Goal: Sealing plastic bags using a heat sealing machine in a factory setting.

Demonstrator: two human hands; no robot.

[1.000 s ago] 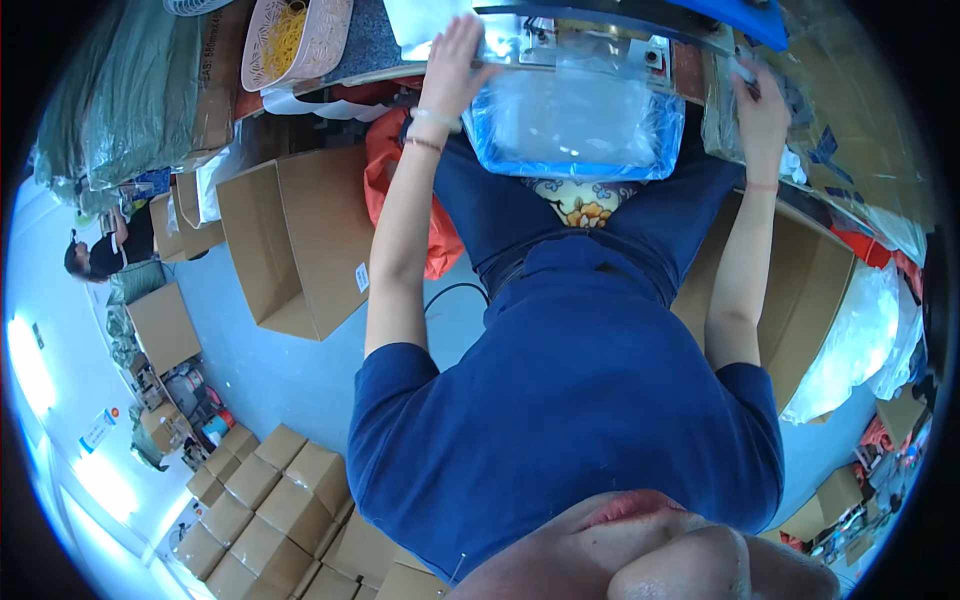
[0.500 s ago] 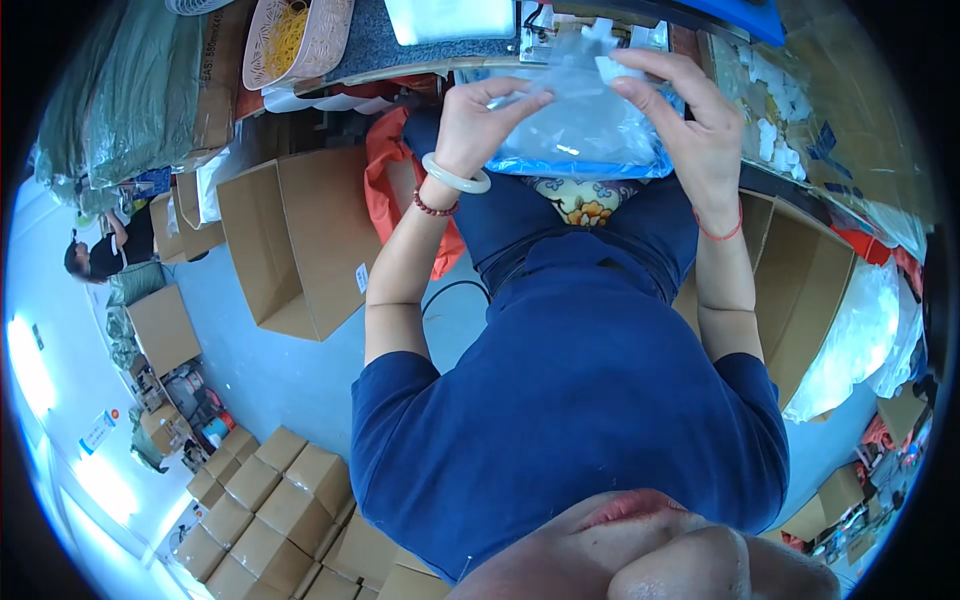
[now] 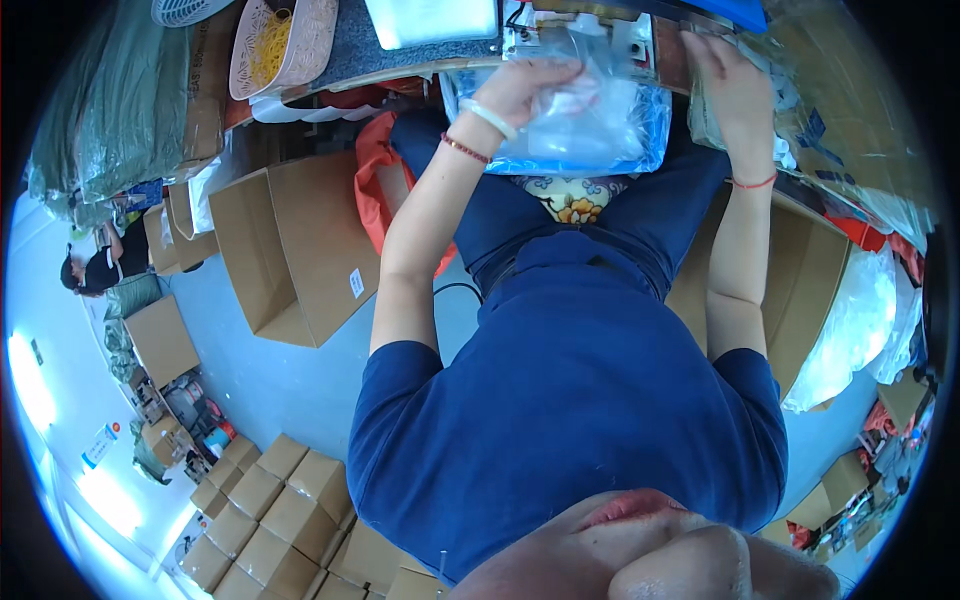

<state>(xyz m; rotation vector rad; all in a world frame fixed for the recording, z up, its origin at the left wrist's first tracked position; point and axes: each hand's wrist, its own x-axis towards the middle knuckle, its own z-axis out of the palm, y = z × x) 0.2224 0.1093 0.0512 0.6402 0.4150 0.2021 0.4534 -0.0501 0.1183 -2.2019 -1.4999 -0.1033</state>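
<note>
Blue pack set close, likely for reach
I see the left hand pinch a clear bag; whether the right hand grips, I cannot tell.

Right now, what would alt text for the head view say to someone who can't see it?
A seated person's left fingers hold blurred clear plastic film above a blue-edged pile of clear plastic over their lap. The right fingers are at the worktable's right side.
</note>
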